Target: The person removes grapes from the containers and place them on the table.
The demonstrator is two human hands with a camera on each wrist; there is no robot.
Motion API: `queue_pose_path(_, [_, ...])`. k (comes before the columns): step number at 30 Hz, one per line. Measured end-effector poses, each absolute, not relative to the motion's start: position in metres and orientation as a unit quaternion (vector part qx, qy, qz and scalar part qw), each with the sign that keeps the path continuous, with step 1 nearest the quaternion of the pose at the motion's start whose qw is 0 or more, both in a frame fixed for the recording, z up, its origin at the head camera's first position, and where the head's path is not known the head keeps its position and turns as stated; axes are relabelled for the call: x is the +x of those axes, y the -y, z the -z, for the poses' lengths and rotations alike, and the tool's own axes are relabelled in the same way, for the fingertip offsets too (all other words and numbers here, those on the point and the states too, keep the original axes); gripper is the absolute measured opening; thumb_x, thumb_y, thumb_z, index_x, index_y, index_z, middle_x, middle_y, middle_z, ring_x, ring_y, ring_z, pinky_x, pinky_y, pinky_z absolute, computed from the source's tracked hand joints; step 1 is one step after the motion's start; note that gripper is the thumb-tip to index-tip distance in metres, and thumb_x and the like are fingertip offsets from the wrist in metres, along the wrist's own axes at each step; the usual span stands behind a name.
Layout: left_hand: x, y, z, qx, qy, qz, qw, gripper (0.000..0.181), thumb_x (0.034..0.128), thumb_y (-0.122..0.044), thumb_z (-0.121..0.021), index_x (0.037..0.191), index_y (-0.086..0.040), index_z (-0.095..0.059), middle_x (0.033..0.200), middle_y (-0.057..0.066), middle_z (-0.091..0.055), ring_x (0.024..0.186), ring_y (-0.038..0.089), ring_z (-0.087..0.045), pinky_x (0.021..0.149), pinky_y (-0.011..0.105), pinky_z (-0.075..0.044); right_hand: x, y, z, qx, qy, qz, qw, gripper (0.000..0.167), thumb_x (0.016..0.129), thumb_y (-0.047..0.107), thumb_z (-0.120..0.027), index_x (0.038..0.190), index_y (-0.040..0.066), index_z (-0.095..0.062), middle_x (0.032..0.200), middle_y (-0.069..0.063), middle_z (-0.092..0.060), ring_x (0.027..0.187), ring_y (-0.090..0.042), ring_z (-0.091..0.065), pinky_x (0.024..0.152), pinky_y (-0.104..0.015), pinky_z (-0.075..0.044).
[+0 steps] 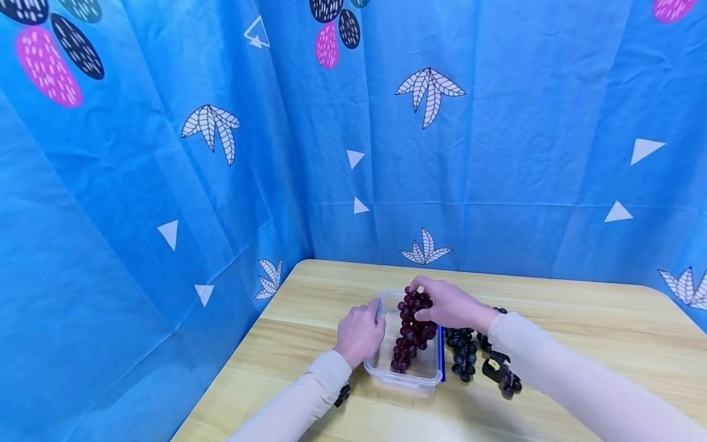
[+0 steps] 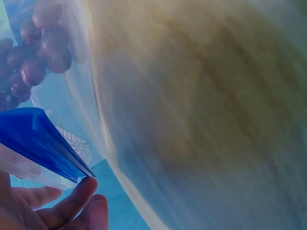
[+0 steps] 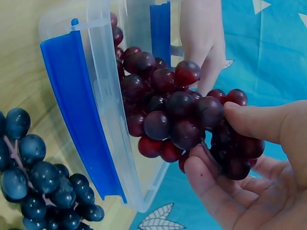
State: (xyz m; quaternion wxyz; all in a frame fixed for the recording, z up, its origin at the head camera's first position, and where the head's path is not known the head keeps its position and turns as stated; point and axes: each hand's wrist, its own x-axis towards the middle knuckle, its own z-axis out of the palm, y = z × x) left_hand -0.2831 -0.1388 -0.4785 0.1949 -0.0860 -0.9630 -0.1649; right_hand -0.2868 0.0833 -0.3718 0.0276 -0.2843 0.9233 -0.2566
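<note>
My right hand grips the upper end of a bunch of dark red grapes. In the right wrist view its thumb and fingers pinch the stem end among the grapes. The bunch slants down into a clear plastic container, its lower end inside. At the container's left side my left hand holds the wall near the rim. Close up in the left wrist view, its fingertips touch a blue side latch that hangs open.
Bunches of blue-black grapes lie on the wooden table right of the container, partly under the right forearm. Another blue latch hangs along that side. A patterned blue curtain stands behind and to the left.
</note>
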Motion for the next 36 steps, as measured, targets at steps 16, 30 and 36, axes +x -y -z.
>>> queue_pose_path(16, [-0.283,0.139,0.477,-0.083,0.964,0.169,0.186,0.048,0.0956,-0.028,-0.051,0.141,-0.014,-0.058,0.116,0.013,-0.073,0.103,0.030,-0.069,0.073,0.050,-0.058,-0.272,-0.111,0.352,-0.296,-0.916,0.268,-0.042,0.049,0.089,0.021,-0.076,0.132,0.015,-0.053,0.096,0.001,-0.068,0.080,-0.012,-0.062,0.076,-0.036,-0.053])
queue_pose_path(30, [-0.282,0.140,0.478,-0.086,0.963,0.180,0.179,0.048,0.0970,-0.028,-0.051,0.142,-0.014,-0.057,0.115,0.014,-0.073,0.101,0.030,-0.068,0.071,0.048,-0.059,-0.257,-0.141,0.329,-0.283,-0.910,0.295,-0.069,0.044,0.092,0.019,-0.074,0.129,0.017,-0.052,0.110,-0.008,-0.071,0.079,-0.016,-0.061,0.076,-0.038,-0.048])
queue_pose_path(36, [-0.281,0.139,0.475,-0.084,0.965,0.180,0.174,0.047,0.0981,-0.029,-0.051,0.143,-0.014,-0.056,0.117,0.014,-0.072,0.103,0.030,-0.068,0.072,0.049,-0.059,-0.248,-0.155,0.318,-0.274,-0.913,0.293,-0.079,0.044,0.092,0.021,-0.074,0.129,0.018,-0.052,0.106,-0.008,-0.070,0.062,-0.014,-0.051,0.070,-0.036,-0.043])
